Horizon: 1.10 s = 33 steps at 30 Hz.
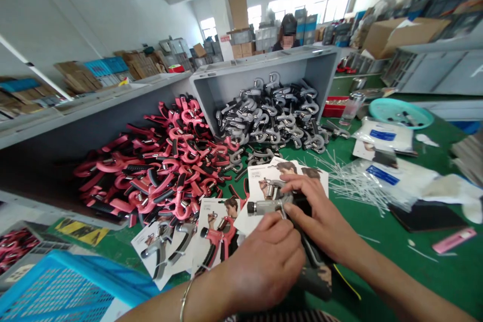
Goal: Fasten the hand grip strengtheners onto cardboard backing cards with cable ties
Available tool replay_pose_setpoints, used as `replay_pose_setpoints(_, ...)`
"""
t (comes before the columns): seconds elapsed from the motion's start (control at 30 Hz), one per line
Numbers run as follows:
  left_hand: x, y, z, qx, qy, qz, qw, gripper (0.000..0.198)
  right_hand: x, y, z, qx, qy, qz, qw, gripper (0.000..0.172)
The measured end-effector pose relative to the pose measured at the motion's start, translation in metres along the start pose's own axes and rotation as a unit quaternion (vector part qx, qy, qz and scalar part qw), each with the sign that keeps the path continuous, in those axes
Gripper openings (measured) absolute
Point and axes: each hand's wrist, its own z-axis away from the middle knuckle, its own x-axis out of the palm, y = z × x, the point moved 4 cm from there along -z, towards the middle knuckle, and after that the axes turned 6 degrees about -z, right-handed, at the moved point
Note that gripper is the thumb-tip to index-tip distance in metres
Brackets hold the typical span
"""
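Note:
A grey hand grip strengthener [264,206] lies on a printed cardboard card [256,176] in front of me. My right hand [320,216] rests over it from the right, its thumb and fingers around the grip and the card. My left hand [269,256] is closed in a pinch against the strengthener's lower side; what its fingertips hold is hidden. Just left of my hands, a pink hand grip strengthener [217,236] lies on its own card, beside grey ones [160,246] on cards. A dark, worn object [317,282] sits below my right hand.
Pink strengtheners [151,176] spill from a grey crate [94,110] at left; grey ones [264,115] fill a tipped crate [202,95] behind. White cable ties [354,186], plastic bags [385,133], a teal tray [402,110] and a pink cutter [455,240] lie right. A person [287,35] is beyond.

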Motion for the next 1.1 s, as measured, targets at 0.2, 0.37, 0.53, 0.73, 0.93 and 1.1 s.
replay_pose_setpoints(0.2,-0.029,-0.005,0.029,-0.196,0.037,-0.041,0.979,0.037,-0.017,-0.022,0.008,-0.047,-0.052,0.041,0.997,0.006)
replay_pose_setpoints(0.37,-0.022,-0.013,0.052,-0.313,-0.056,0.003,0.948,0.034,-0.008,-0.053,0.029,-0.144,-0.150,0.199,0.958,0.010)
replay_pose_setpoints(0.53,-0.015,-0.015,0.059,-0.330,-0.051,0.071,0.940,0.016,0.022,-0.062,0.029,-0.203,-0.158,0.371,0.892,0.015)
replay_pose_setpoints(0.73,-0.024,-0.023,0.076,-0.277,0.058,0.160,0.946,0.027,0.021,-0.068,0.017,-0.158,-0.174,0.297,0.926,0.012)
replay_pose_setpoints(0.93,-0.016,-0.023,0.064,-0.256,0.125,0.142,0.948,0.033,0.010,-0.056,0.010,-0.057,-0.197,0.093,0.974,0.008)
replay_pose_setpoints(1.1,0.001,-0.026,0.051,-0.297,0.141,0.165,0.930,0.021,0.001,-0.054,0.012,-0.075,-0.272,0.089,0.955,0.011)
